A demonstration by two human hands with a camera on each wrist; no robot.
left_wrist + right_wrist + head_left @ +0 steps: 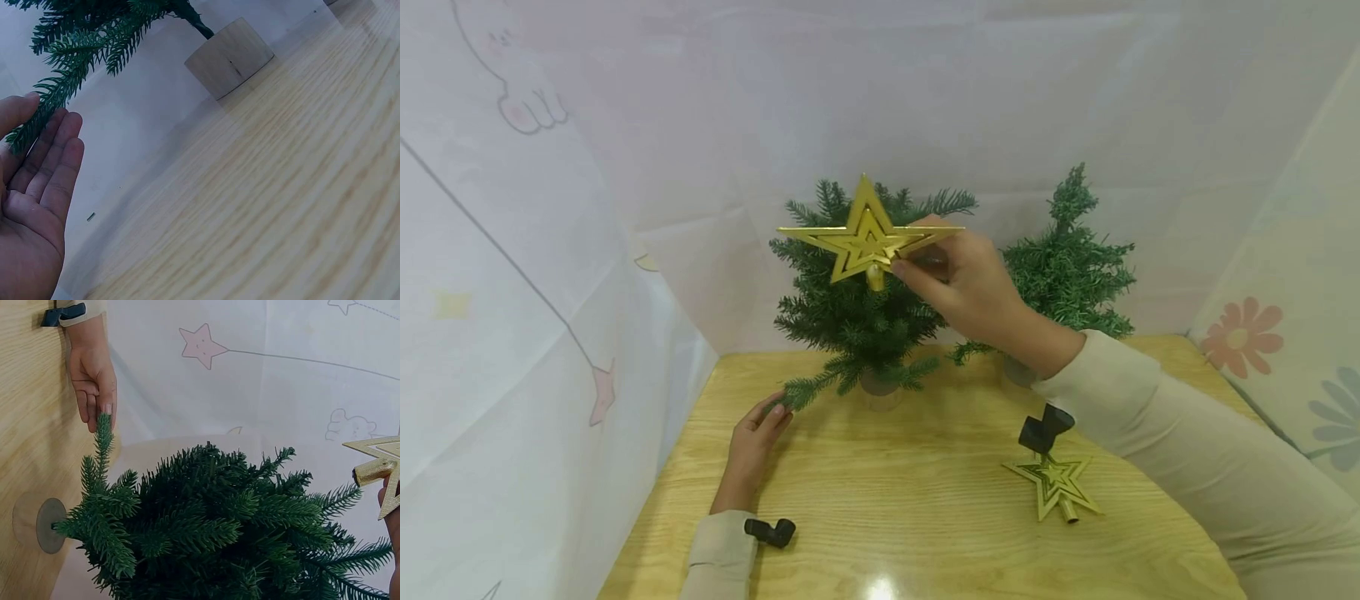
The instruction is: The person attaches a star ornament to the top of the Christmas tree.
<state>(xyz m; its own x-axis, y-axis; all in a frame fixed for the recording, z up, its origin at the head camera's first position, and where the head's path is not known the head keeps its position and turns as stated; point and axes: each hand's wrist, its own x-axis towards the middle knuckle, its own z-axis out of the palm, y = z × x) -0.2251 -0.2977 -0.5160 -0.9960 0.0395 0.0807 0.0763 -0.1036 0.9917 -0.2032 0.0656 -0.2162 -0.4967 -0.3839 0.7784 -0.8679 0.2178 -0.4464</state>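
Observation:
My right hand (973,283) pinches a gold star tree topper (867,237) by its side, between thumb and fingers. The star is upright, its short socket (373,472) at the bottom, in front of the upper part of a small artificial Christmas tree (861,321). Low on that tree's left side, my left hand (758,437) holds the tip of a branch (59,87) between the thumb and nearly straight fingers. The tree stands on a round wooden base (230,58). Part of my right hand is cut off in the right wrist view.
A second, thinner green tree (1071,258) stands at the back right, partly behind my right arm. Another gold star topper (1054,483) lies on the wooden table (880,492) at right. White printed cloth (760,100) hangs behind and beside the table.

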